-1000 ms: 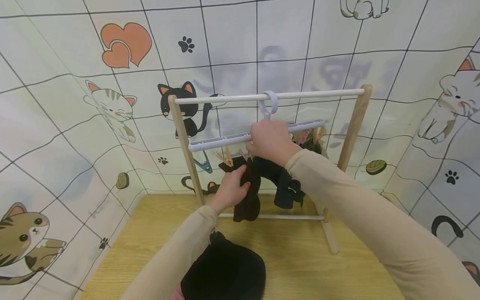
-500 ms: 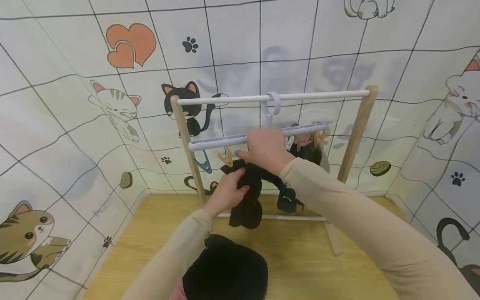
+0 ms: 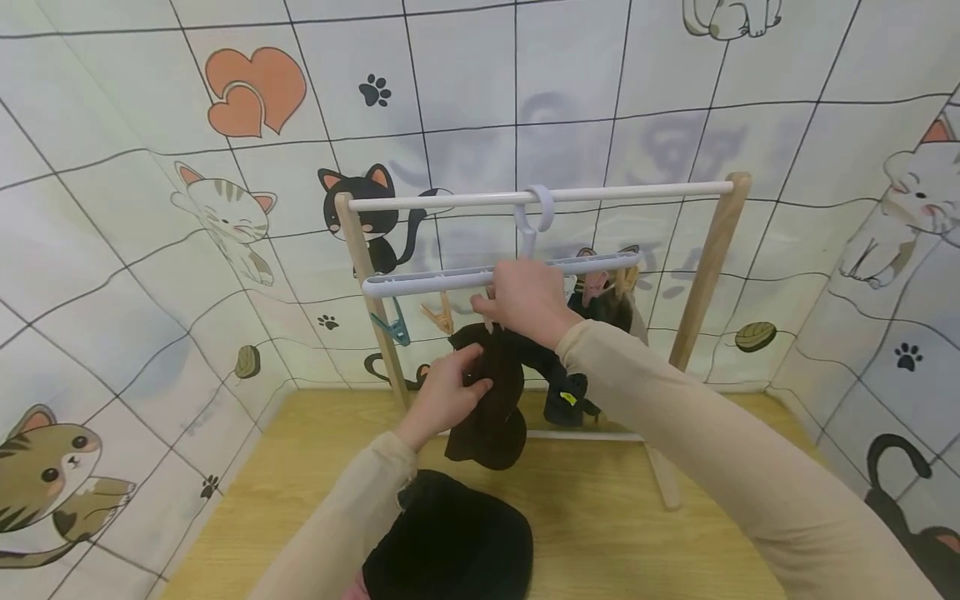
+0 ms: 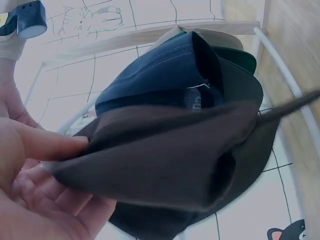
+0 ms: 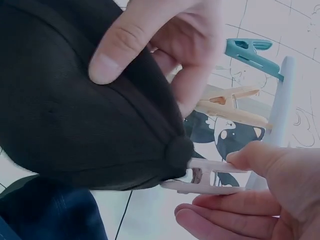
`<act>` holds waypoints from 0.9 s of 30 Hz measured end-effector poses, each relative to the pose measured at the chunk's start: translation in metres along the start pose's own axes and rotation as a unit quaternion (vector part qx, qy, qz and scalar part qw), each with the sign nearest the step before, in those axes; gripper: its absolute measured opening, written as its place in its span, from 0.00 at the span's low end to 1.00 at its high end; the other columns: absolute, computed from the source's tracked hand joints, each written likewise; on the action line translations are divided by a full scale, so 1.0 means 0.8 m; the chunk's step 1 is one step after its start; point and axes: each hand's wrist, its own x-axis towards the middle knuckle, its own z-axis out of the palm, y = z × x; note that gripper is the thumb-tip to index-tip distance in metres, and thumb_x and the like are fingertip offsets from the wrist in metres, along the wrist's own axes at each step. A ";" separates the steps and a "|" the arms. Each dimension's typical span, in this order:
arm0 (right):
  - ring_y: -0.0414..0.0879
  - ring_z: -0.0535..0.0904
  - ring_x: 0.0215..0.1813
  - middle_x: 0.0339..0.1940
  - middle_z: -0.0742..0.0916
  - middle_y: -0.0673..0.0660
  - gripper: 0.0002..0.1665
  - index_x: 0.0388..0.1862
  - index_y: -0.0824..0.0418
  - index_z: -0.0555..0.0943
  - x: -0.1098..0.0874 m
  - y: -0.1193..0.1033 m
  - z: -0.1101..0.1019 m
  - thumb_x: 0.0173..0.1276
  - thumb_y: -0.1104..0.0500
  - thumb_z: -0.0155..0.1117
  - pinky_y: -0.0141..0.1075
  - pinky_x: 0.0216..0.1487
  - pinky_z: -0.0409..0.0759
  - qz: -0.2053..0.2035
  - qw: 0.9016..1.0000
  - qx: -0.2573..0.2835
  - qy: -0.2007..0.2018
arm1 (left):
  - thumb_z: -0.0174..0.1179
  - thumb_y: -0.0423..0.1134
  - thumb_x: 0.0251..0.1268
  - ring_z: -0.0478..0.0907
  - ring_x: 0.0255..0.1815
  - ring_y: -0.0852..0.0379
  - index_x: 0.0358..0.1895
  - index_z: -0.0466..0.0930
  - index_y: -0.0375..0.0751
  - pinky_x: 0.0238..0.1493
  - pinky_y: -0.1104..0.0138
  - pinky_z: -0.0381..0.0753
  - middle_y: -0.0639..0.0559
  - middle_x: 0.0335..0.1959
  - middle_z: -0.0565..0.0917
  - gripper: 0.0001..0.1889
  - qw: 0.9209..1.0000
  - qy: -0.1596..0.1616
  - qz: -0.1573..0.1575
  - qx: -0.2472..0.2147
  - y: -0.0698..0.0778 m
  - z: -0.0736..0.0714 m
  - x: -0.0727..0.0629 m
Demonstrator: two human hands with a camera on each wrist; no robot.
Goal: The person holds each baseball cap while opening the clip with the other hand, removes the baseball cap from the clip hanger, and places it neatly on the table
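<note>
My left hand [image 3: 446, 396] pinches a dark brown cap [image 3: 491, 408] between thumb and fingers, below the hanger [image 3: 427, 283]. In the right wrist view the top button of this dark cap [image 5: 75, 105] sits at the tip of a pale clothespin [image 5: 205, 182]. My right hand [image 5: 270, 190] pinches that clothespin, thumb on one arm and fingers under the other. Seen from the head, the right hand [image 3: 528, 300] lies in front of the hanger bar and hides part of it. A navy cap [image 4: 150, 75] hangs beside the brown one.
A white rod [image 3: 637, 192] on a wooden stand [image 3: 708, 275] carries the hanger. Teal [image 3: 396, 325] and tan [image 3: 441, 315] clothespins dangle at its left; a pink clothespin [image 3: 595, 285] is at the right. A black cap [image 3: 450, 542] lies on the wooden table [image 3: 600, 533].
My right hand has slid a little lower and left over the bar, and the hanger has swung slightly. The brown cap, still in my left hand, has dropped a little.
</note>
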 end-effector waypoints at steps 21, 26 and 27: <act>0.43 0.64 0.12 0.06 0.70 0.47 0.27 0.08 0.55 0.73 -0.001 0.008 0.008 0.62 0.44 0.66 0.34 0.14 0.56 -0.013 1.000 -0.005 0.020 | 0.65 0.27 0.59 0.81 0.28 0.55 0.34 0.72 0.37 0.31 0.65 0.78 0.51 0.28 0.80 0.09 0.994 -0.107 -0.002 -0.025 -0.014 0.010 -0.047; 0.42 0.61 0.12 0.06 0.66 0.45 0.28 0.08 0.53 0.69 -0.004 0.007 0.015 0.59 0.42 0.67 0.34 0.14 0.54 -0.030 0.997 -0.010 0.071 | 0.65 0.28 0.60 0.83 0.41 0.49 0.36 0.74 0.36 0.42 0.59 0.81 0.51 0.34 0.81 0.07 0.988 -0.137 -0.015 -0.077 -0.020 0.014 -0.066; 0.42 0.61 0.12 0.06 0.66 0.45 0.29 0.07 0.53 0.69 -0.005 0.007 0.017 0.59 0.42 0.67 0.34 0.14 0.54 -0.036 0.996 -0.011 0.083 | 0.65 0.29 0.60 0.83 0.42 0.49 0.37 0.74 0.37 0.43 0.59 0.80 0.51 0.35 0.81 0.07 0.986 -0.140 -0.023 -0.084 -0.022 0.014 -0.071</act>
